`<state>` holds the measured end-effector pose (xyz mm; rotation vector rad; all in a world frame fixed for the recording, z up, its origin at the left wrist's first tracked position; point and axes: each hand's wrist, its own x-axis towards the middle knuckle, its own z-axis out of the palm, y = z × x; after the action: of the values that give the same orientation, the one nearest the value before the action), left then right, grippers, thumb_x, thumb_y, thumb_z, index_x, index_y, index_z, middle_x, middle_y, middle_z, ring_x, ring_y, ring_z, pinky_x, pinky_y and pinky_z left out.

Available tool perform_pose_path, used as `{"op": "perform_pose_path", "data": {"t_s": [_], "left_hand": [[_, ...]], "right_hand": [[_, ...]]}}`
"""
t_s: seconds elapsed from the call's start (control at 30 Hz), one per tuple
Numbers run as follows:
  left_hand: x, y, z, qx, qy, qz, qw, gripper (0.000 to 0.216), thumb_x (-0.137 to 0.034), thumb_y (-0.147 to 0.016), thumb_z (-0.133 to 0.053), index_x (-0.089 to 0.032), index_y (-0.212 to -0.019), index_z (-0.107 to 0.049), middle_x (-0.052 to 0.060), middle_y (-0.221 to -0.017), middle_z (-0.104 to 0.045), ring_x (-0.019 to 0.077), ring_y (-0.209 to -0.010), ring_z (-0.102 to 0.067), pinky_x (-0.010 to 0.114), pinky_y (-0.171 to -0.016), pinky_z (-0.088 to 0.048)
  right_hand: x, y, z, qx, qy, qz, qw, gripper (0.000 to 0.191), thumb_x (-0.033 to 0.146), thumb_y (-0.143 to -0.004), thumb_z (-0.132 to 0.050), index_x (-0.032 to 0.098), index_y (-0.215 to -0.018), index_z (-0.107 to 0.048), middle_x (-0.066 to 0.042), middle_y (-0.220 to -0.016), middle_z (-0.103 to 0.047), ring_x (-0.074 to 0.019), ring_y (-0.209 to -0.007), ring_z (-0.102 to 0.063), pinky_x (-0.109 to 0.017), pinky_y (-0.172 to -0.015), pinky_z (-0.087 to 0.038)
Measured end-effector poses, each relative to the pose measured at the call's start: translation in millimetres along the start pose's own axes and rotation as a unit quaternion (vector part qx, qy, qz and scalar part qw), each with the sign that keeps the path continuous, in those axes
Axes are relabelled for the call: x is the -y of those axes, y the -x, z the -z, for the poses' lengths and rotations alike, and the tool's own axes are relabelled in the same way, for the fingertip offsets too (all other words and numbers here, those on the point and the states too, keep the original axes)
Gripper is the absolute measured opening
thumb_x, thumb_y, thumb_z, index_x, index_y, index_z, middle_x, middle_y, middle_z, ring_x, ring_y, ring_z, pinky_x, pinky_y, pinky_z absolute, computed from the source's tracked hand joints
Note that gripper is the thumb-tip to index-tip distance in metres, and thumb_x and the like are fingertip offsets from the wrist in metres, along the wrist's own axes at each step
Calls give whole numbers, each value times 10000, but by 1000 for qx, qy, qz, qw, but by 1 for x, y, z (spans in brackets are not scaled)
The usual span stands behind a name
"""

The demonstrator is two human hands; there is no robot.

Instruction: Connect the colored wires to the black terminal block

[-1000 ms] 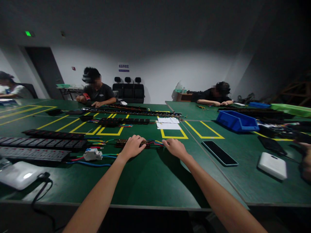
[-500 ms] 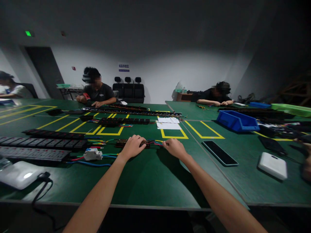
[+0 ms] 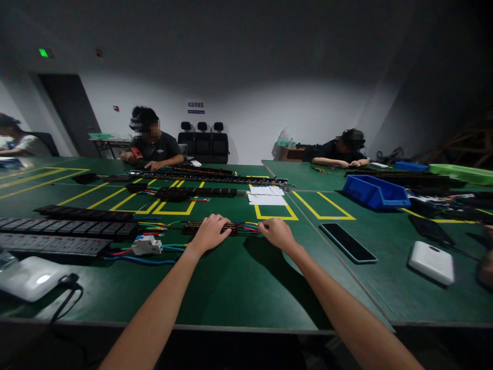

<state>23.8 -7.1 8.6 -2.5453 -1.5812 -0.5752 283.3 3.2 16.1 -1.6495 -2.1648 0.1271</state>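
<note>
My left hand (image 3: 210, 231) lies over a short dark power strip (image 3: 188, 228), fingers across its top and thumb along the near side, gripping it against the table. Red, blue and yellow wires (image 3: 244, 226) come out of the strip's right end. At their free ends my right hand (image 3: 277, 232) is closed in a pinch, knuckles up; its fingertips are partly hidden. Left of my hands lie long black power strips (image 3: 57, 245), and a white circuit breaker (image 3: 147, 245) with coloured wires sits beside them.
A phone (image 3: 347, 242), a white box (image 3: 432, 262) and a blue bin (image 3: 375, 192) are to the right. White papers (image 3: 267, 196) and more strips (image 3: 198, 192) lie beyond my hands. A white device (image 3: 31, 277) with a cable is near left. Several people sit around the green table (image 3: 231, 293).
My right hand has shifted very slightly at the wire ends. The left hand stays on the strip, and the rest of the scene looks the same.
</note>
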Motion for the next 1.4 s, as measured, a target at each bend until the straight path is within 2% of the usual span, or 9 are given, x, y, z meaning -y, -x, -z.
{"op": "perform_pose_path", "data": {"t_s": [0.13, 0.33, 0.5, 0.67, 0.83, 0.97, 1.17, 1.3, 1.4], "left_hand": [[1, 0, -1, 2, 2, -2, 1000, 322, -436, -976, -473, -252, -1173, -647, 66, -1178, -658, 249, -1105, -558, 402, -949, -428], [0, 0, 1, 4, -4, -2, 1000, 316, -430, -973, -488, -248, -1172, -652, 64, -1166, -662, 245, -1099, -561, 398, -953, -432], [-1, 0, 0, -3, -11, 0, 1000, 302, -425, -967, -502, -254, -1159, -659, 60, -1162, -664, 251, -1097, -561, 396, -936, -435], [0, 0, -1, -7, -9, -2, 1000, 301, -422, -967, -500, -255, -1161, -660, 60, -1158, -664, 248, -1095, -559, 395, -950, -430], [-1, 0, 1, 0, -6, -3, 1000, 312, -428, -972, -486, -254, -1170, -654, 60, -1159, -660, 246, -1092, -561, 392, -941, -433], [-2, 0, 3, 5, -12, 1, 1000, 315, -432, -977, -475, -249, -1164, -650, 64, -1165, -656, 245, -1096, -560, 398, -947, -425], [-4, 0, 4, 12, -9, 2, 1000, 316, -434, -973, -478, -250, -1161, -651, 66, -1159, -656, 252, -1094, -561, 403, -936, -432], [-3, 0, 3, 6, -10, -1, 1000, 302, -428, -972, -485, -257, -1159, -649, 59, -1156, -656, 250, -1089, -563, 400, -928, -434], [-1, 0, 0, 1, -14, -2, 1000, 290, -421, -970, -494, -257, -1152, -648, 61, -1156, -653, 247, -1093, -561, 395, -928, -431]], "right_hand": [[-2, 0, 2, -48, 9, -28, 998, 458, 392, -977, -436, 185, -634, -656, -43, -628, -625, -130, -570, -519, -270, -525, -205], [-4, -1, -3, 34, 44, -8, 998, 411, 424, -975, -474, 205, -738, -729, -68, -750, -703, -161, -674, -619, -247, -548, -248], [-2, -1, 1, -7, 45, -51, 998, 424, 435, -1002, -395, 231, -954, -763, -87, -892, -743, -205, -811, -672, -245, -620, -342], [-2, -1, 0, 67, 37, -49, 996, 474, 545, -988, -384, 259, -1025, -760, -106, -962, -745, -265, -886, -691, -292, -707, -417], [-5, -2, -4, 44, 25, -71, 996, 469, 549, -986, -389, 246, -1187, -685, -121, -1069, -730, -286, -949, -681, -318, -728, -423], [-11, -4, -9, 52, 1, -55, 997, 391, 516, -967, -468, 214, -1095, -681, -108, -1047, -714, -254, -911, -658, -285, -658, -372], [-15, -6, -15, -23, 3, -5, 1000, 176, 362, -922, -591, 210, -1007, -610, -54, -1021, -666, -177, -835, -603, -254, -620, -308], [-12, -5, -14, -16, -1, -11, 1000, 206, 382, -925, -565, 213, -1035, -608, -58, -1014, -675, -183, -836, -609, -256, -611, -302], [-11, -5, -11, 9, -3, -53, 999, 262, 396, -932, -526, 222, -1100, -628, -76, -1020, -700, -216, -862, -635, -268, -625, -319]]}}
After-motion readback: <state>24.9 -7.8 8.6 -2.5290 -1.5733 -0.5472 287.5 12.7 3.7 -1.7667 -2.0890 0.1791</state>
